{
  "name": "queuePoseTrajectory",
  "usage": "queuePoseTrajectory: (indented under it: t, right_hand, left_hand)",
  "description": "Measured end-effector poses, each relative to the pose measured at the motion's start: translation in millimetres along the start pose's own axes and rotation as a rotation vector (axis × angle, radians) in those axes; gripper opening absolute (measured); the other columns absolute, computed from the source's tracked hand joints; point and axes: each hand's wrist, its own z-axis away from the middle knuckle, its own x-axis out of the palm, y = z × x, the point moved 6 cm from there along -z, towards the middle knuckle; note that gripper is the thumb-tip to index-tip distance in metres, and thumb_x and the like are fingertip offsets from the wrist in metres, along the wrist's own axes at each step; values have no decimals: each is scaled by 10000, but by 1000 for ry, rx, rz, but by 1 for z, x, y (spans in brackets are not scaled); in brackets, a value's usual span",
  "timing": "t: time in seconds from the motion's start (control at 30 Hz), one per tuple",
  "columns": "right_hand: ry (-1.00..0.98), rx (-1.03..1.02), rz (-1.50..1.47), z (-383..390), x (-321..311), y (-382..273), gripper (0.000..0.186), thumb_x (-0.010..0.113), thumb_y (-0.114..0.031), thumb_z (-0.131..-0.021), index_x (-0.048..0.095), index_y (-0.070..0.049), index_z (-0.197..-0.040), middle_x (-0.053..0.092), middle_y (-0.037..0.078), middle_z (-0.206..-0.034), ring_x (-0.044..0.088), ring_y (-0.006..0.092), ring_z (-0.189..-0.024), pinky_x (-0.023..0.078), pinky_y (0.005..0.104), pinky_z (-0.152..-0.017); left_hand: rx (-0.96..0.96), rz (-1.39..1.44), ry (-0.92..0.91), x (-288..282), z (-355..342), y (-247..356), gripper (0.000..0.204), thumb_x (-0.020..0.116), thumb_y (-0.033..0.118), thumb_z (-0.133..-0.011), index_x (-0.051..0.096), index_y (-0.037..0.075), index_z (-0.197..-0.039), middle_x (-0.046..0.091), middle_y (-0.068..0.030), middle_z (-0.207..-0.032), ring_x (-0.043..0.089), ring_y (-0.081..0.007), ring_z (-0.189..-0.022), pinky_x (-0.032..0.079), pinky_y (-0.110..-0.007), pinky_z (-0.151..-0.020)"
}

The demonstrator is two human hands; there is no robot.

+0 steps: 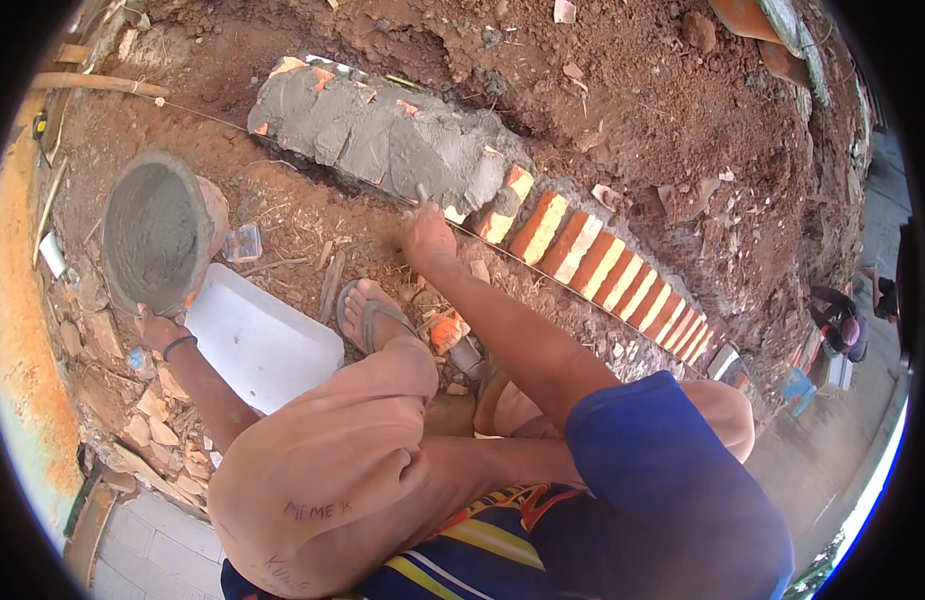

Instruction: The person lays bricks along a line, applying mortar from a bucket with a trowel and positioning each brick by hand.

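My right hand (430, 238) is closed around the handle of a trowel (423, 192) at the near edge of the wall. Its blade is hard to tell from the wet grey mortar (353, 130) spread over the left part of the wall. To the right runs a row of orange bricks (540, 228) on edge, with gaps between them. A taut string (523, 262) follows their near side. At the far left, my left hand (161, 332) grips the near rim of a tilted round bucket (215, 212), whose inside is coated with grey mortar.
A white curved panel (258, 335) lies beside the bucket. Near my sandalled foot (368, 315) are an orange lump (448, 332) and a small metal cup (467, 357). Broken brick pieces (155, 418) litter the ground at left. A soil bank (623, 90) rises behind the wall.
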Motion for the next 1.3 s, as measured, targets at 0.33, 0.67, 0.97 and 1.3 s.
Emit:
queuePoseTrajectory:
  t: [0.33,0.67,0.97,1.3]
  right_hand:
    - [-6,405,-225,85,-12,77,409,421,-335,-962,499,51,-1074,571,315,-1081,596,448,-979,479,500,-847]
    - [245,138,84,7,-140,51,315,543,-205,-860,551,6,-1093,526,201,-1089,565,390,-1031,500,455,-851]
    - [-88,-115,418,-32,-119,8,366,600,-57,-805,559,62,-1148,450,210,-1201,509,363,-1126,509,410,-883]
    - [-220,26,443,10,-198,80,343,590,-143,-817,572,30,-1113,432,275,-1268,550,399,-1098,473,463,-929]
  left_hand:
    - [88,-201,86,-17,-16,8,445,499,315,-966,508,-53,-1215,563,-229,-1170,582,-331,-988,469,-406,-869]
    - [85,-346,146,-53,-44,-5,443,468,333,-974,544,-64,-1158,572,-251,-1131,580,-337,-969,455,-410,-871]
    - [24,79,64,-40,-36,-2,432,477,309,-980,537,-92,-1128,571,-245,-1135,594,-323,-977,480,-425,-859]
    - [68,-190,159,-48,-28,5,426,490,331,-960,512,-34,-1179,588,-222,-1111,596,-340,-976,490,-456,-783]
